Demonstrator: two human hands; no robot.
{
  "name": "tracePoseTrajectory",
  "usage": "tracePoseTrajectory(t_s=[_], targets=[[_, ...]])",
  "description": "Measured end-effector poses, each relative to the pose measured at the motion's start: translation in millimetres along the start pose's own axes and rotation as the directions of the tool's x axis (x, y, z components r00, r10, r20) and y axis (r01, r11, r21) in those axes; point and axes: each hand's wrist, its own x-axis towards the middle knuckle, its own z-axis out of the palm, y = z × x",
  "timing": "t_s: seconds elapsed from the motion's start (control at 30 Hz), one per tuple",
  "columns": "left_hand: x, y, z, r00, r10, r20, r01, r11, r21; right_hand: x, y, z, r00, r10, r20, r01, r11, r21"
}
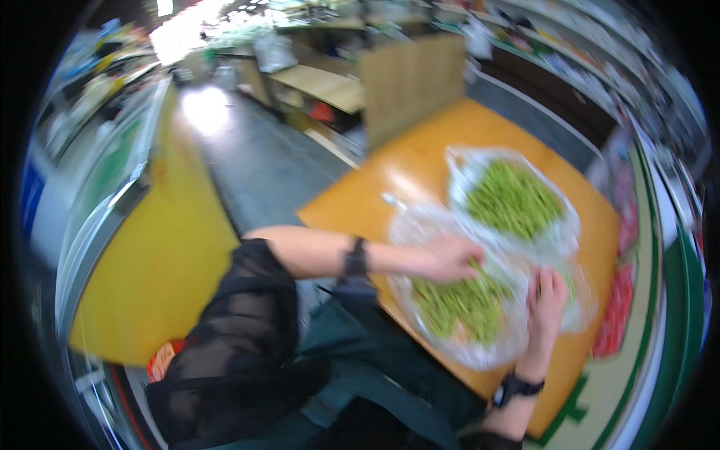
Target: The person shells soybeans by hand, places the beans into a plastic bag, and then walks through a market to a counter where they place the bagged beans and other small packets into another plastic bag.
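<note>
My left hand [453, 259] reaches over a clear plastic bag [402, 233] spread on the orange table [349, 211]. Its fingers pinch a green vegetable piece, above a loose heap of short cut green vegetables [469, 309] lying on that bag. My right hand [548, 292] is at the heap's right side, fingers curled; blur hides whether anything is between them. Beside it lies a smaller clear bag [585, 306] with some green inside, partly covered by the hand. Farther back, a second open plastic bag [458, 191] holds a fuller pile of similar green pieces [514, 199].
A wooden panel [413, 87] rises at the table's far edge. To the left runs a yellow-sided counter [163, 264] with a metal edge. Red packaging [616, 309] and a green-edged shelf [683, 315] border the right side. Grey floor [247, 146] lies between the counter and table.
</note>
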Motion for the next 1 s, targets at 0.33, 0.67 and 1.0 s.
tracePoseTrajectory(t_s=[0.33, 0.67, 1.0], targets=[[54.8, -23.1, 0.0, 1.0, -0.024, 0.019, 0.018, 0.97, 0.242, 75.3, 43.7, -101.5, 0.806, -0.351, -0.476, 0.083, 0.863, -0.498], [137.0, -57.0, -31.4, 0.985, 0.119, -0.123, -0.042, 0.863, 0.504, 76.9, 58.2, -113.3, 0.831, -0.409, -0.377, 0.07, 0.749, -0.658], [199.2, -80.8, -22.8, 0.898, 0.355, -0.258, -0.122, 0.768, 0.629, 61.6, 42.4, -86.8, 0.744, -0.532, -0.404, 0.098, 0.685, -0.722]])
